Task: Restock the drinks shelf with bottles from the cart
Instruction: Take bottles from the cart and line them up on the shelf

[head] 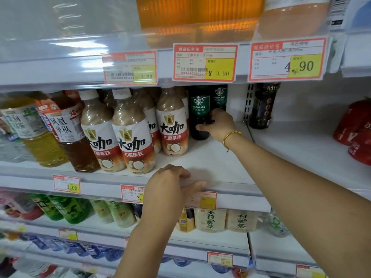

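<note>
Americano bottle [199, 109], dark green and upright, stood towards the back of the drinks shelf [212, 159], near its right end. A second green bottle [220, 95] of the same kind stood just behind it and to its right. The right hand [217, 125] gripped the front bottle low on its body. The thumb lay across the front and the fingers curled round its right side, their tips hidden behind it.

The bottle's long axis was vertical. The right arm came in from the shelf's right front corner, so the grip sat on the bottle's right, slightly forward of it. The left hand [170, 183] held nothing and rested with loose fingers on the front edge of the same shelf, well apart from the bottle.

A bare stretch of shelf lay between the bottle and that front edge. The milk-coffee bottles [173, 125] stood just beside the bottle on its left. I judged the coming move to be a slide along the shelf's depth by the right hand, the nearer one. That would call for keeping the bottle upright and off the milk-coffee row. The cart was not in view.
</note>
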